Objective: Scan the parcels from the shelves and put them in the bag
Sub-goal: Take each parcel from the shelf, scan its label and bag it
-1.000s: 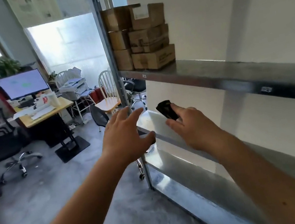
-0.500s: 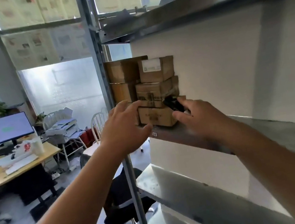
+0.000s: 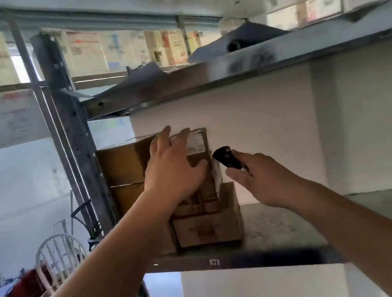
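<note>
The left hand [image 3: 174, 170] lies spread over the front of the top parcel [image 3: 196, 148], fingertips reaching its upper edge and the thumb pressed against its face; the fingers look straight rather than hooked, so this grip is an open palm laid on cardboard. That parcel carries a white label [image 3: 197, 144] near its top right corner and sits uppermost in the right-hand stack. Below it, at 6 o'clock from the hand, a wider bottom box [image 3: 208, 226] rests on the steel shelf [image 3: 293, 225]. At 9 o'clock from the hand stands a second stack of brown boxes [image 3: 125, 165], touching the first and set against the grey upright post [image 3: 70, 133].

The right hand [image 3: 264, 178] has its grip curled round a black scanner [image 3: 227, 157], whose nose points toward 10 o'clock, just beside the labelled parcel's right edge. Whether the nose touches the box is blurred.

An upper shelf [image 3: 253, 63] runs across at 12 o'clock. A white chair [image 3: 57, 257] shows at 8 o'clock
</note>
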Tool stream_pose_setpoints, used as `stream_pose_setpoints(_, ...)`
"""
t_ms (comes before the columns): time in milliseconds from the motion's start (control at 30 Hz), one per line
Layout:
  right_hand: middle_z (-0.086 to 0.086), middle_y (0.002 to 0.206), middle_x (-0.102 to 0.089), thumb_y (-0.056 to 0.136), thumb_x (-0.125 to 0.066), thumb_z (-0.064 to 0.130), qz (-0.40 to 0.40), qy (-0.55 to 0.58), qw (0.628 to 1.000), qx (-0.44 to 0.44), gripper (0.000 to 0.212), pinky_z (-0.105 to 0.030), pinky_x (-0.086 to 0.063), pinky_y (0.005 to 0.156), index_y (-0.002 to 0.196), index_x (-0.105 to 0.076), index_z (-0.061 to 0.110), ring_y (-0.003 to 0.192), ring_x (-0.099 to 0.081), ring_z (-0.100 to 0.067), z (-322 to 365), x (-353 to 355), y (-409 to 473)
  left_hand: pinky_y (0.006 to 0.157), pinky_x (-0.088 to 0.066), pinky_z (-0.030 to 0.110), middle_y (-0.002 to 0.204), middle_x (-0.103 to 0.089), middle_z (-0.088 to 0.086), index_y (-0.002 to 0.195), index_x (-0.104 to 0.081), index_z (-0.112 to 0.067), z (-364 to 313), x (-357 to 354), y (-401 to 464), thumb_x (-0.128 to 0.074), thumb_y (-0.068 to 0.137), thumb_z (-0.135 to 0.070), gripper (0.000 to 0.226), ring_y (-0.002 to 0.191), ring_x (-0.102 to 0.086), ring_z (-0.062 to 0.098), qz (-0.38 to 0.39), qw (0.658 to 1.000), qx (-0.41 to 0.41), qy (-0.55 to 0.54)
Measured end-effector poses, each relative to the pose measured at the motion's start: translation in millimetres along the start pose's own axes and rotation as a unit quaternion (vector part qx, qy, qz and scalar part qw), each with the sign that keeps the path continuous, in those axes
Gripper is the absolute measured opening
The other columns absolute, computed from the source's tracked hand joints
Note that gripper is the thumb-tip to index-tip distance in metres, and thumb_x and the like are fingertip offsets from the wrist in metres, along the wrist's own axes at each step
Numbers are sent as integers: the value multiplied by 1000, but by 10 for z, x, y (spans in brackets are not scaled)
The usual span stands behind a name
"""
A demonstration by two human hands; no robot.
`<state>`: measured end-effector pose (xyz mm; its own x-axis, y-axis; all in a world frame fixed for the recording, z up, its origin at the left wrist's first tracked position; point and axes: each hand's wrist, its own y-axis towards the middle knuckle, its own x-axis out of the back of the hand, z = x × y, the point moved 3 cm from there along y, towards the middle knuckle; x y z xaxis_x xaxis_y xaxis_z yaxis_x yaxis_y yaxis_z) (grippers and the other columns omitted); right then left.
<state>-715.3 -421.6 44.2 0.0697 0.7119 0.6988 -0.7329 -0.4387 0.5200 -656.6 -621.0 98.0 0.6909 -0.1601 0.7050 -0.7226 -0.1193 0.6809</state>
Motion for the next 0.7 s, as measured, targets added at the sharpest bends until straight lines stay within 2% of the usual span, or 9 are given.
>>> stream_pose_setpoints(100,-6,129,-68,108,-47,44,-26,-10,1000,-11,46,-31,-46,80,153,-46,34,107,-64,-23,0,15,193,119,-33,60,171,3,-11,159,-10,-49,129,-114,241,-74,81,-59,101,158,-10,40,36,998,32,-46)
stream_pose_setpoints(200,-8,136,-66,107,-49,43,-43,-31,998,-36,47,-27,-38,79,153,-47,32,116,-62,-27,-28,6,339,113,-44,53,171,7,-5,156,-4,-55,222,-272,397,-78,78,-57,107,149,-31,45,93,982,81,-142)
stream_pose_setpoints(233,-8,137,-65,107,-49,43,-46,-34,997,-47,47,-26,-37,79,152,-48,29,117,-61,-26,-42,5,380,104,-50,45,171,2,1,156,-5,-56,232,-306,443,-78,79,-57,106,141,-43,42,104,976,92,-168)
stream_pose_setpoints(300,-9,139,-63,107,-50,43,-48,-29,996,-71,49,-26,-38,80,151,-50,23,116,-60,-25,-62,13,451,85,-46,34,165,-19,12,159,-8,-51,240,-345,529,-77,81,-57,104,115,-57,28,113,966,111,-206)
stream_pose_setpoints(367,-9,138,-63,107,-50,44,-37,-25,995,-87,49,-26,-41,75,150,-51,20,108,-60,-22,-67,4,497,80,-41,31,156,-36,13,162,-13,-42,249,-371,592,-78,84,-53,102,93,-51,15,121,953,128,-248)
stream_pose_setpoints(433,-8,135,-64,107,-51,43,-24,-25,995,-89,49,-25,-45,74,149,-52,19,103,-59,-20,-53,-14,518,74,-42,25,147,-49,8,161,-23,-35,228,-382,633,-79,86,-46,94,90,-53,11,117,938,130,-301)
stream_pose_setpoints(533,-8,136,-64,107,-50,43,-34,-19,996,-84,48,-31,-49,88,150,-51,21,108,-60,-23,-46,44,499,61,-42,21,121,-56,-5,155,-36,-33,119,-369,578,-78,89,-40,78,86,-54,3,80,918,123,-368)
stream_pose_setpoints(600,-7,138,-63,107,-50,43,-52,-13,995,-80,49,-31,-46,86,152,-50,23,111,-60,-23,-72,137,421,64,-54,25,118,-57,-8,148,-43,-40,18,-379,502,-76,92,-38,65,90,-62,8,32,889,132,-438)
stream_pose_setpoints(700,-4,138,-63,107,-50,45,-70,-11,995,-75,51,-27,-42,80,154,-47,26,106,-58,-17,-158,322,212,73,-66,36,124,-65,-4,132,-50,-49,-224,-372,407,-74,96,-38,45,99,-72,19,7,789,179,-587)
